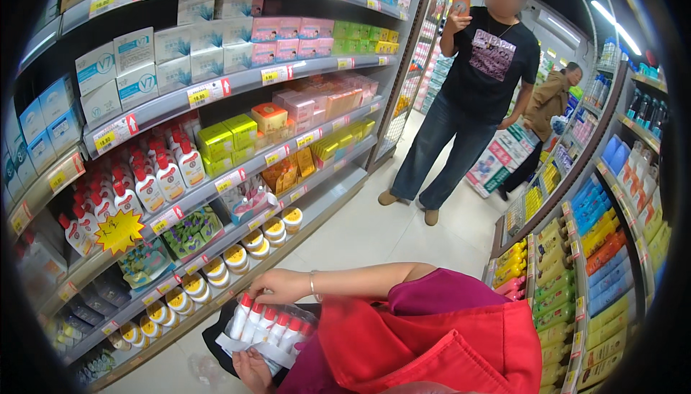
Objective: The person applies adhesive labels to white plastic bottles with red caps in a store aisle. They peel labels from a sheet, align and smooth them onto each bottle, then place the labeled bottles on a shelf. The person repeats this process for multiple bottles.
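A pack of white bottles with red caps (270, 326) rests in front of my body, several in a row inside clear plastic film with a white strip along its edge. My left hand (251, 370) grips the pack's lower edge by that strip. My right hand (279, 285), with a bracelet at the wrist, bends its fingers onto the cap end of the pack, by the first red cap. Something black (218, 321) lies under the pack. Similar white bottles with red caps (162, 175) stand in rows on the shelf, behind a yellow star-shaped tag (120, 232).
Shelving (324, 199) with boxes and yellow-lidded jars (236, 256) runs along the left. A person (475, 75) holding up a phone (461, 1) stands on the tiled floor (345, 232). Farther back, another person (548, 97) leans toward shelves. Clear plastic (208, 368) lies on the floor.
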{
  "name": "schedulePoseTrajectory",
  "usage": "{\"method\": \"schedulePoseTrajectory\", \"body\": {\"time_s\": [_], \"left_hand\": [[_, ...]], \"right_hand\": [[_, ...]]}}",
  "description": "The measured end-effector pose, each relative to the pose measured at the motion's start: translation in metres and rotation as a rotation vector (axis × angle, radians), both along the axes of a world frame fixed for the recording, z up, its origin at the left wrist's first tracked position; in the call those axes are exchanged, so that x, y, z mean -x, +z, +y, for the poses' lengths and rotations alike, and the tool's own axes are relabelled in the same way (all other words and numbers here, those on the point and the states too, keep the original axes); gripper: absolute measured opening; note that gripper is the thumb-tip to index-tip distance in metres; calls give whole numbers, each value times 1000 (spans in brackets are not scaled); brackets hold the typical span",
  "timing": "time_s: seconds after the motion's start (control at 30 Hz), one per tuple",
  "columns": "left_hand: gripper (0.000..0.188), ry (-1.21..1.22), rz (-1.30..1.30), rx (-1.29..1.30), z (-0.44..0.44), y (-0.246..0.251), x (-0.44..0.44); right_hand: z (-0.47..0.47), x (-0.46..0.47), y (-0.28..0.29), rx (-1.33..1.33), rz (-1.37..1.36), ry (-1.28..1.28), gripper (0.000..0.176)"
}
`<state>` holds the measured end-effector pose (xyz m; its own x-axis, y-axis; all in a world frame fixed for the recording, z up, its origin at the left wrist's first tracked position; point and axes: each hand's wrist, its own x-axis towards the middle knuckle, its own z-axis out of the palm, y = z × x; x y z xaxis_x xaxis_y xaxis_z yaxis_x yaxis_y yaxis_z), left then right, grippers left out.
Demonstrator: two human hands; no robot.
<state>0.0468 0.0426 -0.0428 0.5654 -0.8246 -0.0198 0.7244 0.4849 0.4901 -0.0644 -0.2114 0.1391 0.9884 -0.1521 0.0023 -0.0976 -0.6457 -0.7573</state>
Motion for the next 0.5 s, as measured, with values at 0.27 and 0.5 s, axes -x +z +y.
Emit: {"method": "schedulePoseTrajectory", "body": {"time_s": [0.27, 0.5], "left_hand": [[32, 173, -59, -91, -1, 64, 27], [16, 400, -95, -349, 38, 88, 31]], "right_hand": [[22, 2, -15, 74, -265, 93, 18], [14, 39, -25, 13, -386, -33, 15]]}}
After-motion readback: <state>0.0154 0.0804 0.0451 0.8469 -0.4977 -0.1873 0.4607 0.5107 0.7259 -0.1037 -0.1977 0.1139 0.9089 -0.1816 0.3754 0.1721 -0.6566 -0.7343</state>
